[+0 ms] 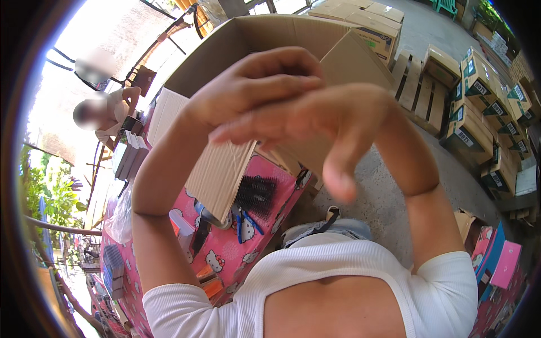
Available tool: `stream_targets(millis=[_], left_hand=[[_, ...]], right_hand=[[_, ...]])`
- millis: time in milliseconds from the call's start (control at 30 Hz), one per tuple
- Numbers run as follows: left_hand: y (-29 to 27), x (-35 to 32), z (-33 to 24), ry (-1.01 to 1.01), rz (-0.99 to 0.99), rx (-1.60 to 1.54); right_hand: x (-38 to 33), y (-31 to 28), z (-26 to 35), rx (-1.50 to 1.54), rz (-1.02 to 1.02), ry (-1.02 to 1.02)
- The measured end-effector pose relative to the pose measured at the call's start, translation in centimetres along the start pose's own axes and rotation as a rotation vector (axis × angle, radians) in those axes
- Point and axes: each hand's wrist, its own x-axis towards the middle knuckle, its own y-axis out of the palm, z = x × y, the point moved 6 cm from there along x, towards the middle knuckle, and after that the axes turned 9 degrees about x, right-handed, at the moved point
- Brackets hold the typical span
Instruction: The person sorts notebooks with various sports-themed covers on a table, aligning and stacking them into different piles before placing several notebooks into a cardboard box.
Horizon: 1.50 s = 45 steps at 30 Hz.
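Observation:
My left hand point(253, 87) and my right hand point(332, 118) are raised in front of me, close together and overlapping in view. The left hand's fingers are loosely bent with a gap at the thumb, and nothing shows in them. On the right hand the fingers stretch leftward and the thumb points down apart from them; it is somewhat blurred and holds nothing. Whether the hands touch, I cannot tell. Behind them stands a large open cardboard box point(225, 50), with a corrugated flap point(220, 172) hanging toward me.
On the pink patterned tablecloth point(287, 191) lie blue-handled pliers point(245, 226) and a black bristly item point(256, 194). Stacked cartons point(468, 132) and a wooden pallet point(420, 96) occupy the right. Another person point(115, 110) is at the far left.

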Motion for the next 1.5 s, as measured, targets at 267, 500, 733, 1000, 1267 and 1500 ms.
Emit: stream_targets(millis=[267, 500, 733, 1000, 1267, 1500], left_hand=[[-3.3, 0.6, 1.5, 0.103, -0.164, -0.304], [-6.5, -2.9, 2.9, 0.187, 0.009, -0.402], [-12.8, -10.4, 8.7, 0.06, -0.345, -0.346], [-11.6, -9.8, 12.2, -0.343, -0.943, 0.961], [-12.7, -8.4, 12.6, -0.113, -1.043, 0.899], [-11.5, -12.6, 11.7, 0.174, -1.021, -0.094]], right_hand=[[1.5, -3.8, -1.6, 0.315, 0.335, 0.256], [4.6, -6.7, -4.7, 0.484, 0.396, 0.067], [7.6, -10.4, -11.1, 0.06, 0.662, 0.763], [-3.5, -20.6, -29.6, -0.772, 0.114, 1.644], [2.7, -26.3, -19.4, -1.324, -0.164, 0.754], [-3.8, -9.8, 1.7, -0.327, -1.226, -0.074]])
